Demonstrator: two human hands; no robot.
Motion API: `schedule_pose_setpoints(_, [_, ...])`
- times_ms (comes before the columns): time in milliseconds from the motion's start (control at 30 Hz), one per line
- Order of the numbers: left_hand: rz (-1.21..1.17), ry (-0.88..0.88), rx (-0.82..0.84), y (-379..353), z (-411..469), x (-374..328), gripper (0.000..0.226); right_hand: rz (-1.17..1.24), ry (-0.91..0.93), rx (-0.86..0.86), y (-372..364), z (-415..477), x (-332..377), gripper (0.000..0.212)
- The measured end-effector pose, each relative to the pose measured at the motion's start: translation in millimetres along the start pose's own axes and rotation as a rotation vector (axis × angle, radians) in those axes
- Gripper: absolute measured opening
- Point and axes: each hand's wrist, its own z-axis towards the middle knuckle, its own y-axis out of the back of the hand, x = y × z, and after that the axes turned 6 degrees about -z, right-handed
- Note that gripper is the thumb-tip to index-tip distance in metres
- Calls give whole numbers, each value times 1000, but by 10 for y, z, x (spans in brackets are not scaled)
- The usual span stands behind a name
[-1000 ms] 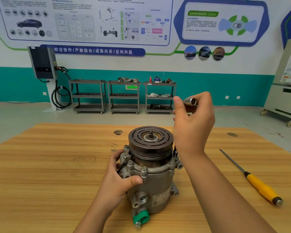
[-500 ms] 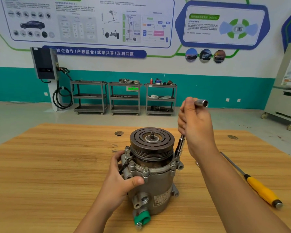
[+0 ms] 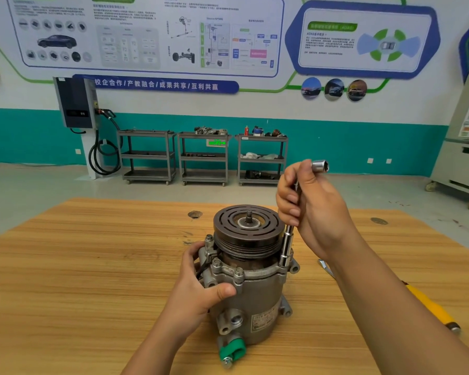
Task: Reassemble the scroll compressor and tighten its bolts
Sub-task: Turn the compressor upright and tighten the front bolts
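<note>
Cast-metal, likely heavy and rigid: scroll compressor (image 3: 251, 296) upright on the worktop (image 3: 79, 266), pulley up, best braced by the housing below the flange. Gripped there at left by the left hand (image 3: 198, 289), fingers and thumb curled round. At right, socket wrench (image 3: 287, 246) seated on the flange, seemingly over a bolt, shaft clasped in the right hand (image 3: 312, 212).

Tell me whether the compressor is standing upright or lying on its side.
Upright. The compressor stands on end on the table, its pulley facing up, with the left hand gripping its body.
</note>
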Motion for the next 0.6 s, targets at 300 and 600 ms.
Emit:
schedule_pose_setpoints(300, [-10, 0, 7, -4, -3, -10, 137, 150, -51, 34, 38, -64, 24, 42])
schedule_pose_setpoints(600, [-14, 5, 5, 5, -5, 2, 140, -288, -67, -287, -216, 38, 102, 52])
